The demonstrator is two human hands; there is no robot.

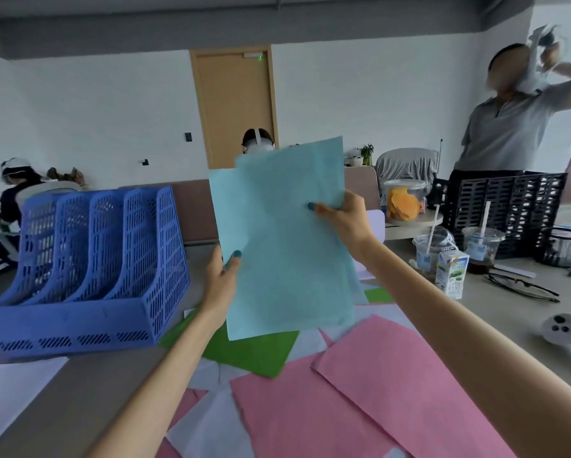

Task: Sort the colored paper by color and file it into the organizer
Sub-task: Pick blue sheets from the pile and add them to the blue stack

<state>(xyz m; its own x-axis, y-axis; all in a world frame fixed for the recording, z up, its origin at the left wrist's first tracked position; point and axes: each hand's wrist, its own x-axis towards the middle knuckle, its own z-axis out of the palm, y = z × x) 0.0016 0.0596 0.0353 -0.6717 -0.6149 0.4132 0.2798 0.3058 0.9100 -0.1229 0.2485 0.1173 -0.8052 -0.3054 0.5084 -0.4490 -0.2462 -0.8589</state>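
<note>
A first-person view showed two bare arms reaching forward over a table [89, 391]. To the left of the grip, well apart from it, a blue organizer [89, 269] of perforated plastic stood on the table with upright slots, and no paper could be seen in them. The left hand [221, 282] pinched the lower left edge of a few light-blue sheets [284, 246], with the thumb pressed on the front and the fingers hidden behind. The sheets were raised in the air between the two hands, facing the camera, and were slightly out of line, so one corner stuck out at the upper left. The right hand [343, 219] gripped their right edge higher up, again with the thumb in front and the fingers curled behind. Below the grip, a green sheet [251, 352] and several pink sheets [360, 391] lay loose and overlapping on the table among pale ones. To the right of the grip stood two lidded drink cups [456, 249] with straws. The paper looked thin, very light and floppy, and the sheets would probably slide over one another. Holding opposite edges seemed sensible because it kept them flat. They would likely need squaring up, and perhaps a slight bow for stiffness, before going into a slot.
</note>
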